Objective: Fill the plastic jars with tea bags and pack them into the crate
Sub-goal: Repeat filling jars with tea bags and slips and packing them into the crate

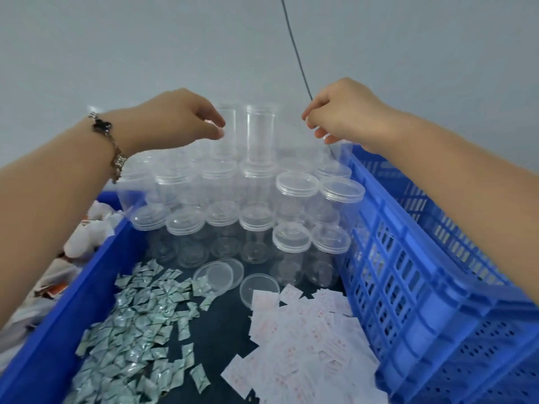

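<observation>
Many clear plastic jars (297, 185) with clear lids stand stacked in tiers at the far end of a blue tray (58, 330). Two taller lidless jars (259, 132) rise at the top of the stack. My left hand (180, 118), with a bracelet on its wrist, hovers at the left tall jar (229, 132), thumb and forefinger close together by its side; whether they pinch anything is unclear. My right hand (344, 112) hangs to the right of the stack, fingers loosely curled, with nothing visible in them. Green-silver tea bags (131, 330) and white-pink sachets (306, 345) lie on the tray floor.
A blue perforated crate (437, 301) stands along the right side. Loose clear lids (259, 288) lie between the sachet piles. White and orange packets (84, 237) lie outside the tray on the left. A thin black cable (297, 53) hangs down by my right hand.
</observation>
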Motion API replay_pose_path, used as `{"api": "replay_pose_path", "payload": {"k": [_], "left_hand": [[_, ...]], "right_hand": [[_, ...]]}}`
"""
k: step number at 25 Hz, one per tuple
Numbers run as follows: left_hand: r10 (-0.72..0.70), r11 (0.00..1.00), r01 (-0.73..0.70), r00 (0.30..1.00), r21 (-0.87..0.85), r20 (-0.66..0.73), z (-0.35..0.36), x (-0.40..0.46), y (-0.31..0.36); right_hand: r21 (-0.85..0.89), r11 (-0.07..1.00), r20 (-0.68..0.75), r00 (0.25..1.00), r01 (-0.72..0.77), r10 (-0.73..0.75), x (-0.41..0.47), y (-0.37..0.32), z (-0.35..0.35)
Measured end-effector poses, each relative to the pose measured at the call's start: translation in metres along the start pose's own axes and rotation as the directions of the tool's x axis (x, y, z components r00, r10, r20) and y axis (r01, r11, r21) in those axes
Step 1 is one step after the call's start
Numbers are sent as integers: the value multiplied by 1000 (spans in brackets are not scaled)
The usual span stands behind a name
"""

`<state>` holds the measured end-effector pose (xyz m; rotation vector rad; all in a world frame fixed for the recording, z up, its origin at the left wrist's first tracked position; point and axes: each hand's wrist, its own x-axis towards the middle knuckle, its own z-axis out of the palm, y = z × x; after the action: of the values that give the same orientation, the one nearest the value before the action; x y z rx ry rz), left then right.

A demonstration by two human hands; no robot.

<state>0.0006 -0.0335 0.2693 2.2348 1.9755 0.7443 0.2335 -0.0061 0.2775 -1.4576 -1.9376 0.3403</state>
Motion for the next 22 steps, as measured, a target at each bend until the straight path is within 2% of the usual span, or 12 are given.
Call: {"api": "replay_pose_path", "payload": {"k": [3,6,11,22], "left_hand": [[-71,993,68,997,-91,-27,2,18,-20],[-120,960,120,993,-252,16,21,42,-19],[-102,902,112,994,-417,46,68,82,-15],[-80,884,69,997,-462,-5,109,122,-7]], "right_hand": [[70,992,5,995,-104,104,30,-11,21],[200,955,32,976,-217,215,54,-15,44],[223,933,33,959,-283,283,79,-5,81],[235,915,133,944,-327,303,97,14,100]]}}
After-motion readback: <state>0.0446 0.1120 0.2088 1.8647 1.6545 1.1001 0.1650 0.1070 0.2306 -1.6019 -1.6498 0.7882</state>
